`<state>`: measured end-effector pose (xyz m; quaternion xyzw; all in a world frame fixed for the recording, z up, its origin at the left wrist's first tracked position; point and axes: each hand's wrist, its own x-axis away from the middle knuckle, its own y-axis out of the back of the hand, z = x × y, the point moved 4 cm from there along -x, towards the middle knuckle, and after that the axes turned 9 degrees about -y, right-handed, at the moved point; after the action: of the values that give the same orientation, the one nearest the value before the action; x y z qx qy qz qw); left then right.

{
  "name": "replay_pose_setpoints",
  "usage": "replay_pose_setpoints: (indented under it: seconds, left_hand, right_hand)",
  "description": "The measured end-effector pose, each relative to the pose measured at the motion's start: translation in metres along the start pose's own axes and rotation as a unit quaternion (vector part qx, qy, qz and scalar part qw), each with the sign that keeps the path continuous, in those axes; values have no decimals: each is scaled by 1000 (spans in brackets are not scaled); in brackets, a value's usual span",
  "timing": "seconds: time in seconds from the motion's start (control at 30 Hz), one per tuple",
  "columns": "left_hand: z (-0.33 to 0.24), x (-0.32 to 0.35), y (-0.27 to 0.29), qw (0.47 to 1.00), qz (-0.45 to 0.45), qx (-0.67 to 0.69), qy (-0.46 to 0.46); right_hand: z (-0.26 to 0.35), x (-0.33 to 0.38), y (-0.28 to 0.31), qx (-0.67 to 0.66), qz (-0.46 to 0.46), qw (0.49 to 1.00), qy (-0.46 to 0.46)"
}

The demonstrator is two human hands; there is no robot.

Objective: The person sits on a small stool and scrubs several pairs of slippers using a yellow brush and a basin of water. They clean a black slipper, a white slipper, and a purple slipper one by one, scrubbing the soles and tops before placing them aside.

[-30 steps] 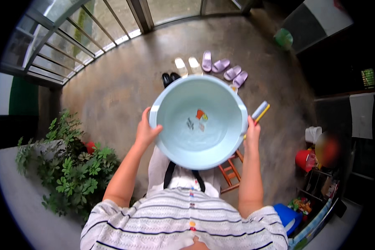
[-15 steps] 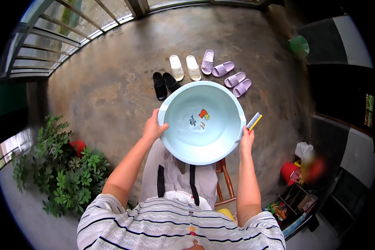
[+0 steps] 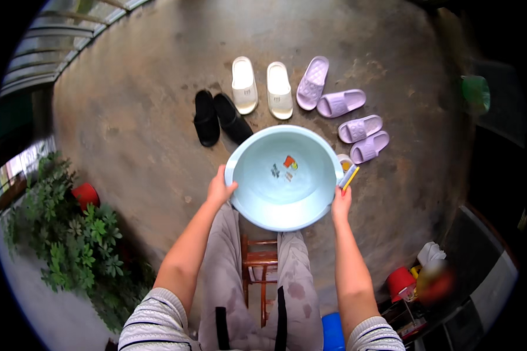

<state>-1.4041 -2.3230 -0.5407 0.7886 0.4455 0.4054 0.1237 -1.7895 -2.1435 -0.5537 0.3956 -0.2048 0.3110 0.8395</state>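
The round pale-blue plastic basin [image 3: 284,202] is held in front of the legs, and the reddish-brown wooden stool [image 3: 260,258] now shows between them rather than off to the right—the body's position over it has shifted. The left hand [image 3: 219,190] pinches the basin's left rim; the right hand [image 3: 341,205] grips the opposite side plus a yellow-backed bristle brush [image 3: 350,178]—both remain in hand, not set down.

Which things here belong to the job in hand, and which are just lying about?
In hand: pale blue basin, held by the left hand and right hand; brush, also in the right hand.

Apparently just lying about: black slippers, white slippers, purple slippers, wooden stool, leafy plant, green container.
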Motion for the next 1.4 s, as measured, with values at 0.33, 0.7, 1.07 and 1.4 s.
replay_pose_setpoints:
  seconds: [0.33, 0.7, 1.07, 1.4]
  left_hand:
    - [66, -90, -99, 999, 28, 11, 22]
    - [64, -135, -97, 998, 27, 40, -28]
    - [63, -165, -44, 917, -279, -192, -208]
    - [94, -182, -17, 971, -146, -121, -147]
  right_hand:
    - [-92, -99, -48, 3, 38, 998, -45]
    - [-120, -134, -71, -42, 35, 998, 19]
    - [-119, -147, -69, -12, -12, 993, 117]
    - [-66, -113, -69, 223, -178, 901, 328]
